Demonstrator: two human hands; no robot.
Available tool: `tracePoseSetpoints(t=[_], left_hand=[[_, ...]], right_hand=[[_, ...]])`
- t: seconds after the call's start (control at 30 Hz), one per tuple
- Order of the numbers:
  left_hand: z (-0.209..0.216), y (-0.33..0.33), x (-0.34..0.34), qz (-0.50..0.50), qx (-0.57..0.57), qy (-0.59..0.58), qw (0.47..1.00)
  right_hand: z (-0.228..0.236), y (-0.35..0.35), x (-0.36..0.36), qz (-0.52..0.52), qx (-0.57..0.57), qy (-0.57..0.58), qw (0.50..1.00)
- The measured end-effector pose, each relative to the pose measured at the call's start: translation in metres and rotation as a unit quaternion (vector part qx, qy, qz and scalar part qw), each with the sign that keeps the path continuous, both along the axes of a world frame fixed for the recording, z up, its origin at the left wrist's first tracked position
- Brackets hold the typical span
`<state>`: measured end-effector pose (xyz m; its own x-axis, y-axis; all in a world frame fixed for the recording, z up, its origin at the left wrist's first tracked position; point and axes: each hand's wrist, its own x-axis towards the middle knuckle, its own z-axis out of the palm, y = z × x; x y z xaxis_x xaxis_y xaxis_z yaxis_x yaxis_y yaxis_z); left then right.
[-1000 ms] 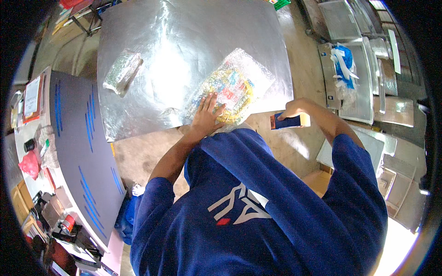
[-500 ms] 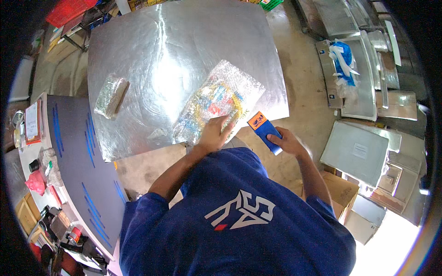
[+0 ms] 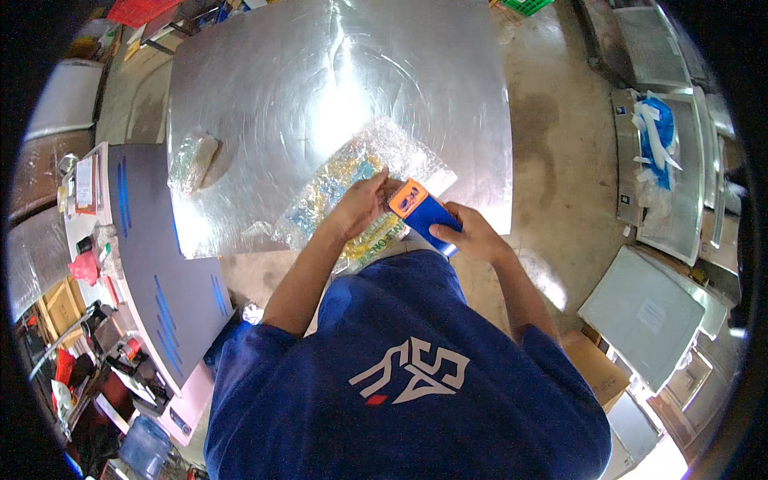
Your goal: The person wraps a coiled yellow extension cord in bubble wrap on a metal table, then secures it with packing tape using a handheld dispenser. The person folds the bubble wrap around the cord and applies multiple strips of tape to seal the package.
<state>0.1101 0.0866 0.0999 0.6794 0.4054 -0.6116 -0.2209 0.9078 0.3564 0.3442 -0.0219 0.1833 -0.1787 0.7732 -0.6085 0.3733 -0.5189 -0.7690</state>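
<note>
A slim blue box (image 3: 432, 220) with an orange end is in my right hand (image 3: 476, 232), gripped near its blue end with the thumb on top. My left hand (image 3: 360, 210) hovers at the orange end, fingers apart; whether its fingertips touch the box I cannot make out. Beneath both hands a clear plastic package (image 3: 400, 152) with yellow, blue and green contents lies on the near edge of the shiny metal table (image 3: 248, 104), partly hidden by my left hand and the box. At the table's left sits a smaller wrapped bundle (image 3: 192, 164).
A grey panel with blue stripes (image 3: 152, 240) stands left of the table, beside a cluttered white surface (image 3: 102, 192). To the right are a white flat panel (image 3: 648, 296), a cardboard box (image 3: 596, 368) and blue plastic sheeting (image 3: 660, 136). Red and green crates (image 3: 524, 6) show at the far edge.
My right hand has brought the blue box left and up, over the package. My left hand has lifted off the package towards the box's orange end. The view has shifted slightly.
</note>
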Motion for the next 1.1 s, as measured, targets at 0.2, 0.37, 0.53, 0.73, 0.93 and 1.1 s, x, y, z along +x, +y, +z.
tracePoseSetpoints(t=[0.2, 0.37, 0.53, 0.73, 0.93, 1.1], left_hand=[[-0.017, 0.020, 0.011, -0.026, 0.258, 0.184, 0.948], [-0.043, 0.063, 0.005, 0.044, 0.478, 0.477, 0.736], [-0.080, 0.066, 0.021, -0.014, 0.614, 0.619, 0.490], [-0.089, 0.072, 0.026, -0.071, 0.546, 0.647, 0.527], [-0.091, 0.069, 0.027, -0.076, 0.528, 0.658, 0.532], [-0.089, 0.069, 0.024, -0.085, 0.534, 0.642, 0.544]], right_hand=[[-0.005, 0.026, 0.012, 0.001, 0.063, 0.015, 0.998], [-0.047, 0.051, 0.021, 0.037, 0.029, -0.099, 0.994], [-0.099, 0.077, 0.008, 0.009, -0.024, -0.167, 0.986], [-0.101, 0.080, 0.018, -0.004, -0.091, -0.141, 0.986], [-0.097, 0.052, 0.045, 0.055, -0.129, -0.197, 0.970], [-0.091, 0.034, 0.062, 0.058, -0.157, -0.200, 0.965]])
